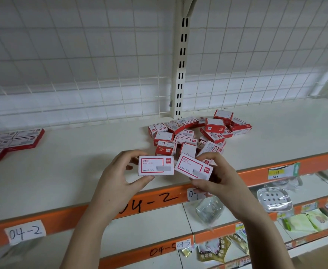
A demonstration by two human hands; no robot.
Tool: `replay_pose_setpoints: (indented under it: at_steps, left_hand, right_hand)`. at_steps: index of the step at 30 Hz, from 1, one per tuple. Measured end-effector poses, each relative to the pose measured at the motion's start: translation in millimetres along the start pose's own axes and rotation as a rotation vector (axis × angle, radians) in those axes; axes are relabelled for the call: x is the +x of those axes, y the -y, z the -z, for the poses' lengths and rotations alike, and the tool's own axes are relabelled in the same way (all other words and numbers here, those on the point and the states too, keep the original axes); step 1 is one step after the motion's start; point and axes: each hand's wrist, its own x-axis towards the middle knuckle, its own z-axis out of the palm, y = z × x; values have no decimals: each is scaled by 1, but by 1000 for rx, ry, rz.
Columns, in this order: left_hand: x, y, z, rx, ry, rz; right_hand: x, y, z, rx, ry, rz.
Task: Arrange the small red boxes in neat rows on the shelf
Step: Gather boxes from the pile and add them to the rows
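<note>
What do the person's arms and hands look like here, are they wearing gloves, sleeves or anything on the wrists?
Both are bare. The left hand and the right hand wear no gloves and no rings that show. The forearms are uncovered down to the bottom edge of the picture: no sleeve, watch or bracelet is visible. Fingernails look short and unpainted.

The arranged boxes (11,141) are cut off by the left edge; the label (195,194) is half hidden behind the right hand (220,181).
</note>
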Motion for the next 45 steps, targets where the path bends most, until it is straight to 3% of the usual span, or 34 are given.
replay_pose_setpoints:
  at_steps: [13,20,28,35,45]
  left_hand:
    - [-21,25,48,135,-105,25]
    - [-49,42,105,250,-266,122]
    - [-77,70,161,286,-350,244]
    - [-77,102,215,288,-343,261]
    - [-49,162,294,201,-294,241]
  right_hand:
    - [35,7,-36,-233,104,220]
    - [61,26,-95,-274,301,325]
    - [84,34,-169,-250,357,332]
    - [109,50,-234,-257,370,328]
    - [164,69,-332,-476,356,335]
